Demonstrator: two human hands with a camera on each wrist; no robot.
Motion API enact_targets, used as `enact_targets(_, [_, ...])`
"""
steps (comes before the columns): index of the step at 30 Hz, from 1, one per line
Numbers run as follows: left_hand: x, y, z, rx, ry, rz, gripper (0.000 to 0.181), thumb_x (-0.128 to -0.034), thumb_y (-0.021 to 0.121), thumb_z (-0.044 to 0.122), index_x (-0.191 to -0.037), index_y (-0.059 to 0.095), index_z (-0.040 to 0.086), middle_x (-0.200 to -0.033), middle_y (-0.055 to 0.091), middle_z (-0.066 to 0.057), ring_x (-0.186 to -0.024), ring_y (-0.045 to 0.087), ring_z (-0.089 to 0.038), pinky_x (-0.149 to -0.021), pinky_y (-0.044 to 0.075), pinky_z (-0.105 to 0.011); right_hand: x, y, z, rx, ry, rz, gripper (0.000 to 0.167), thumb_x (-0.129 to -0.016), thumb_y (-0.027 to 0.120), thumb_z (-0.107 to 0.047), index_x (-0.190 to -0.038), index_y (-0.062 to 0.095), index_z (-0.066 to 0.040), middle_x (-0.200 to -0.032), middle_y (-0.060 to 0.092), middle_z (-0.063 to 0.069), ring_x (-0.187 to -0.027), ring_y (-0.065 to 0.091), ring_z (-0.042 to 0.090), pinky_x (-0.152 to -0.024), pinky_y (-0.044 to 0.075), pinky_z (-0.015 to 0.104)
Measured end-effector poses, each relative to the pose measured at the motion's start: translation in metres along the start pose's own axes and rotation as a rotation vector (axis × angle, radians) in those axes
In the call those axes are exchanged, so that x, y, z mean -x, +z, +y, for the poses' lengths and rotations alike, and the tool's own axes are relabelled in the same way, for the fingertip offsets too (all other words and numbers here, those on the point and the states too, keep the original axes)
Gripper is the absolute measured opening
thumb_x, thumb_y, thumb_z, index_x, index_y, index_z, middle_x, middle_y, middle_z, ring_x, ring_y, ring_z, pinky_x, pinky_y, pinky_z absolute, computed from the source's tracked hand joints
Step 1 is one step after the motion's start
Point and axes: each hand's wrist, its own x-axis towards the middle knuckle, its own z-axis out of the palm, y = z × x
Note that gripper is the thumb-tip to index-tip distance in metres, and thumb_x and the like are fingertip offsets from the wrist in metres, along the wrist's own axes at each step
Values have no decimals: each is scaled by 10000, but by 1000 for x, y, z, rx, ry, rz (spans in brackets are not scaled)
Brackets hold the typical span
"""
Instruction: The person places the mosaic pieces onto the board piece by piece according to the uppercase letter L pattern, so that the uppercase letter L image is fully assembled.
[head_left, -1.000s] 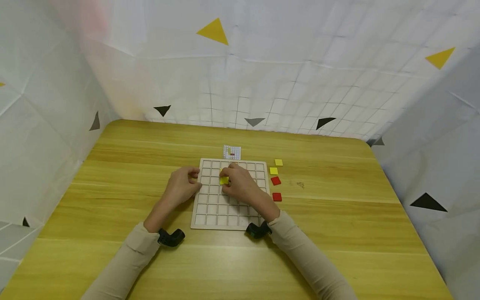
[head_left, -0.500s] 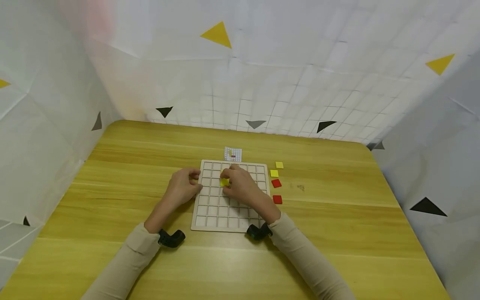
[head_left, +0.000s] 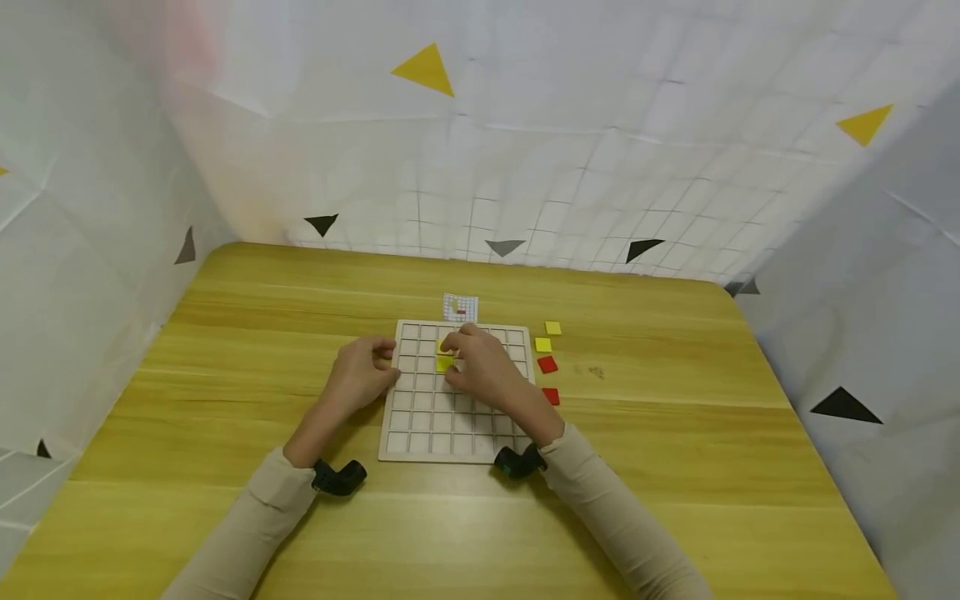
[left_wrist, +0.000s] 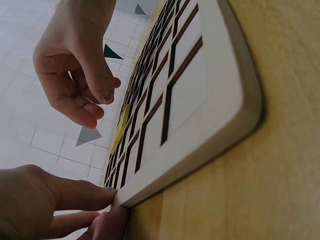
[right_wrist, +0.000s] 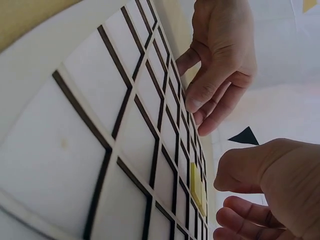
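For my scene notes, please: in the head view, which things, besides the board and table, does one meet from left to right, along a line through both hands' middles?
Left hand, nearer yellow tile on the board, right hand, farther red tile.

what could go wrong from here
The right hand is very close to the yellow tiles on the board, so it might nudge them out of place. The left hand touches the board's edge; a push there could shift the whole board. The nearer red tile lies close to the right arm, which could knock it.
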Motion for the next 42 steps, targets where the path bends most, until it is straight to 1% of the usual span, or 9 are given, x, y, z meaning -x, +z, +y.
enact_targets(8, [0, 0, -2, 20, 0, -7, 480, -848, 709, 21, -1309, 599, -53, -1159, 639, -191, -962, 683, -297, -659, 579, -323, 2, -8, 5, -2, -20, 45, 235, -824, 725, -29, -1059, 729, -24, -1016, 644, 128, -863, 653, 216, -722, 537, 322])
enact_targets(12, [-1, 0, -2, 14, 6, -7, 475, -848, 707, 23, -1304, 602, -55, -1158, 641, -194, -958, 686, -297, -657, 577, -318, 3, -15, 9, -24, -13, 54, 250, -821, 716, -16, -1071, 725, -9, -1022, 647, 126, -863, 647, 234, -717, 533, 336])
enact_targets(19, [-1, 0, -2, 8, 14, -1, 465, -847, 709, 21, -1294, 608, -57, -1146, 645, -193, -939, 689, -293, -637, 576, -315, 6, -27, 21, -28, 42, 63, 266, -846, 686, -33, -1109, 716, -10, -1053, 638, 144, -892, 642, 260, -712, 538, 351])
enact_targets(27, [-1, 1, -2, 10, 5, -1, 466, -850, 714, 19, -1298, 608, -54, -1150, 643, -190, -945, 686, -292, -638, 574, -310, 12, -42, 39, -54, 70, 88, 276, -847, 690, -25, -1121, 702, 6, -1048, 621, 178, -909, 626, 300, -722, 534, 385])
enact_targets(32, [-1, 0, -2, 22, -3, 0, 468, -850, 714, 11, -1299, 604, -60, -1145, 637, -195, -944, 688, -297, -617, 575, -308, 16, -48, 50, -75, 119, 84, 276, -864, 683, -30, -1138, 698, 6, -1056, 609, 175, -941, 610, 317, -747, 526, 406])
enact_targets(37, [-1, 1, -2, 20, 0, -1, 469, -854, 715, 9, -1304, 602, -59, -1147, 637, -196, -948, 689, -301, -620, 576, -306, 19, -51, 64, -55, 168, 81, 278, -873, 686, -40, -1147, 698, 4, -1077, 610, 167, -944, 597, 296, -756, 521, 413])
enact_targets(42, [-1, 1, -2, 23, -4, -6, 473, -854, 713, 9, -1309, 600, -57, -1154, 637, -198, -958, 689, -306, -625, 578, -306, 24, -55, 80, -32, 186, 94, 293, -867, 685, -33, -1153, 687, 25, -1083, 617, 186, -949, 619, 316, -768, 537, 435])
